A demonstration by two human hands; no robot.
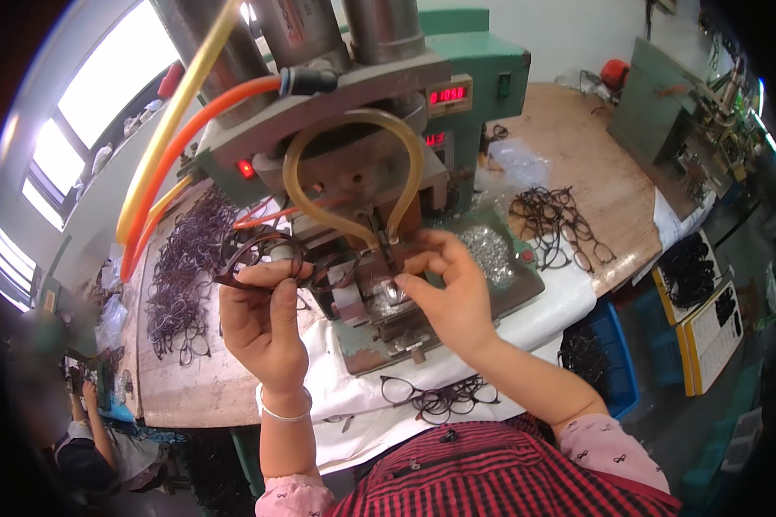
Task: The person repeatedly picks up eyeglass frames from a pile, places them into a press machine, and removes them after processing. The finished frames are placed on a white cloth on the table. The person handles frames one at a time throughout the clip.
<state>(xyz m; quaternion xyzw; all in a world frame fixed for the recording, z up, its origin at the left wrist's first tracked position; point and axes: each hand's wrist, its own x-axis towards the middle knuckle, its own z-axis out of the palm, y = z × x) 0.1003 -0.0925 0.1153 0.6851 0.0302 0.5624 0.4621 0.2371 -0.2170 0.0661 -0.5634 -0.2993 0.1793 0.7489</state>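
My left hand (269, 332) is raised left of the press, thumb and fingers closed on a dark eyeglass frame (300, 257). One end of the frame reaches toward the middle of the machine. My right hand (451, 297) is at the small metal fixture (386, 297) under the press head, its thumb and index finger pinched together. Whatever is between those fingertips is too small to make out. A looped yellowish tube (416, 164) hangs just above the fixture. Beside my right hand, small shiny metal pieces (485, 252) lie heaped on the machine's base.
The green press (483, 73) with red displays towers ahead. Heaps of eyeglass frames lie at left (185, 258), at right (560, 220) and near my apron (444, 399). A blue crate (634, 370) stands low right. Another person (90, 452) works at far lower left.
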